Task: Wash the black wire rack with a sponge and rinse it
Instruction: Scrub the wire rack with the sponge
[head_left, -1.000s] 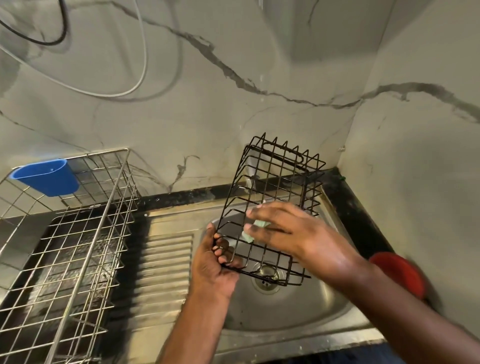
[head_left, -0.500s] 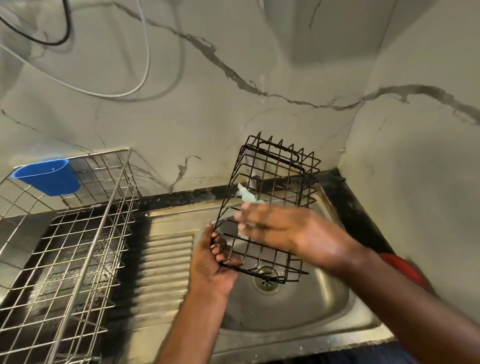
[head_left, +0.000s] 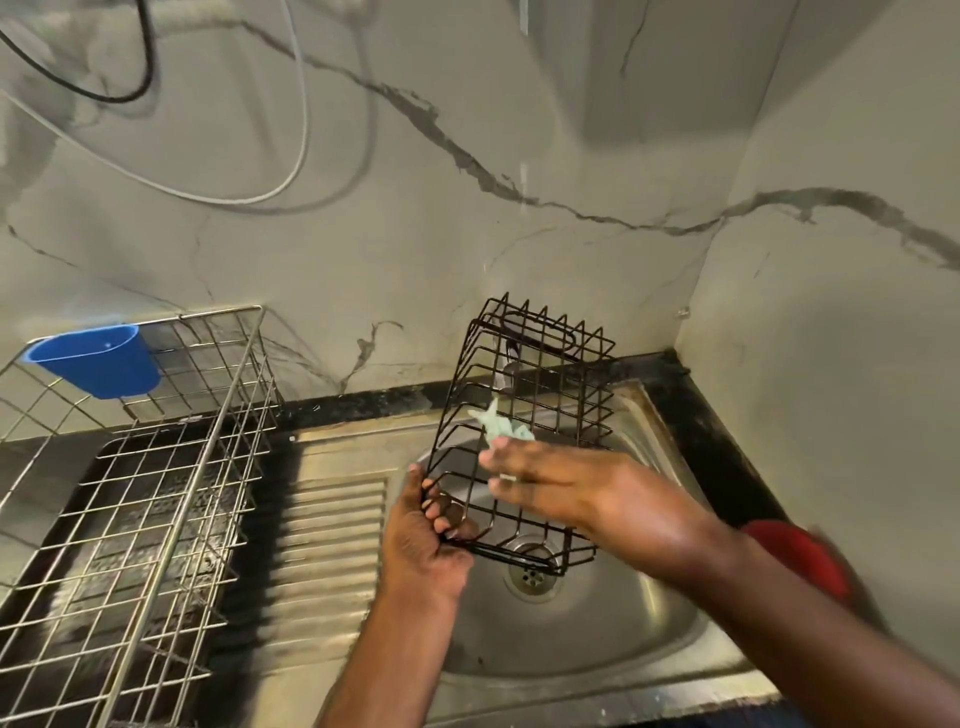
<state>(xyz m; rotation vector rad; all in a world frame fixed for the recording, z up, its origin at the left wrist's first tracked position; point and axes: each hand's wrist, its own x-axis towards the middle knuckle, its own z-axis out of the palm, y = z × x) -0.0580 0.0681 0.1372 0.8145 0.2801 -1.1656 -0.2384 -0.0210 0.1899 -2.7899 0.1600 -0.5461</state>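
The black wire rack (head_left: 550, 374) is tilted up above the steel sink (head_left: 623, 639), its far end pointing at the wall. My left hand (head_left: 421, 535) grips the rack's near left corner, fingers curled through the wires. My right hand (head_left: 566, 483) holds a pale green sponge (head_left: 501, 426) against the rack's wires, the sponge sticking out past the fingertips. The sponge's lower part is hidden under my fingers.
A silver wire dish basket (head_left: 156, 493) with a blue plastic cup (head_left: 98, 358) hooked on its rim stands on the left. The ribbed drainboard (head_left: 332, 525) lies between basket and sink. A red object (head_left: 800, 556) sits on the black counter at right. The sink drain (head_left: 530, 571) lies below the rack.
My right hand has slid the sponge up the rack toward its far end, and more of the sponge now shows past my fingers. The left hand keeps its grip.
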